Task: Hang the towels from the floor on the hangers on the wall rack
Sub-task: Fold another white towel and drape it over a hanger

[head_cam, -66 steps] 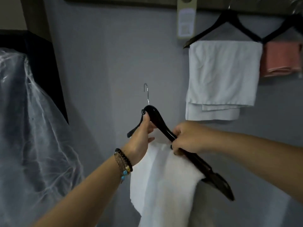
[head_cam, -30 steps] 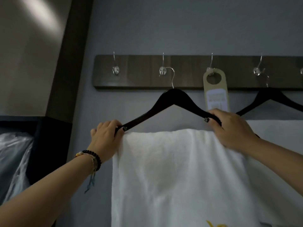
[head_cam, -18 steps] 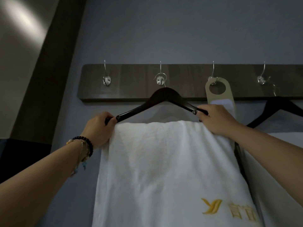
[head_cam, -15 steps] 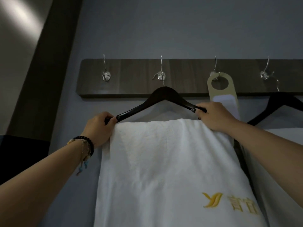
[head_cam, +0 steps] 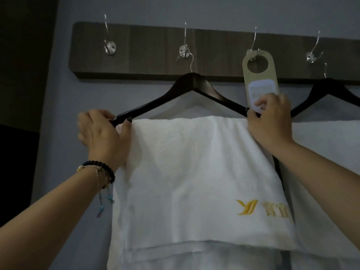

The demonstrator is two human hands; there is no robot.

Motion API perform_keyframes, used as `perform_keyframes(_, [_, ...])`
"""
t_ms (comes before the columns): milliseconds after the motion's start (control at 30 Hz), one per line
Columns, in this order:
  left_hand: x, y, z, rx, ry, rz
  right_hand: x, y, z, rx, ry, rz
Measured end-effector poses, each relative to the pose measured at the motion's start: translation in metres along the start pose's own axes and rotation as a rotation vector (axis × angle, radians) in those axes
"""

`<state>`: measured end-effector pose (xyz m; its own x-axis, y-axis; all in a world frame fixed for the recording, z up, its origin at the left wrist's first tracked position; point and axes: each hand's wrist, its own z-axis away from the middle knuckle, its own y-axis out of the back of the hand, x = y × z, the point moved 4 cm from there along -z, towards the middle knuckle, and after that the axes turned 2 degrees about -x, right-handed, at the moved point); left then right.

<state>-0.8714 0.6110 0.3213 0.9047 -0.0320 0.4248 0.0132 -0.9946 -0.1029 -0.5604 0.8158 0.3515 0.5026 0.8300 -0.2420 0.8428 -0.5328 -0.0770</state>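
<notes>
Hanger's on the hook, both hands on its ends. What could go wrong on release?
1. The hanger hangs by a thin wire on the hook; how well it is seated is unclear, so it may slip off on release.
2. The right hand overlaps the door tag; pulling away may knock it off.
3. If the left hand lets go first, the towel may slide sideways.

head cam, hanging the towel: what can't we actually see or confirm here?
- Right end of the black hanger: covered by the right hand.
- Door tag print: too small and blurred; its bottom edge is behind that hand.
- White towel: lower part cut off by the frame's bottom edge.
- Second hanger and its towel: cut off at the right edge.
</notes>
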Motion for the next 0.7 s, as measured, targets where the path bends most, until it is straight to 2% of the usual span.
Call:
perform_keyframes(100, [-0.004,-0.011,0.016,-0.201,0.097,0.068,0.021,0.001,0.014,-0.158,-0.288,-0.086])
perform_keyframes(167, [-0.005,-0.013,0.017,-0.255,0.149,0.046,0.029,-0.002,0.021,-0.285,-0.439,-0.156])
perform_keyframes(267, [-0.004,-0.015,0.005,-0.36,0.161,-0.169,0.035,-0.009,0.026,-0.393,-0.638,-0.351])
perform_keyframes(300, [-0.001,-0.017,0.003,-0.424,0.15,-0.263,0.035,-0.008,0.027,-0.388,-0.642,-0.383])
perform_keyframes(433, [0.014,-0.026,0.011,-0.586,0.102,-0.423,0.024,0.004,0.027,-0.275,-0.37,-0.223])
perform_keyframes(567, [0.023,-0.028,0.022,-0.478,0.045,-0.317,0.018,0.013,0.031,-0.256,-0.237,-0.072])
perform_keyframes(700, [0.005,-0.023,0.027,-0.376,0.376,0.054,0.016,0.018,0.032,-0.237,-0.229,-0.072])
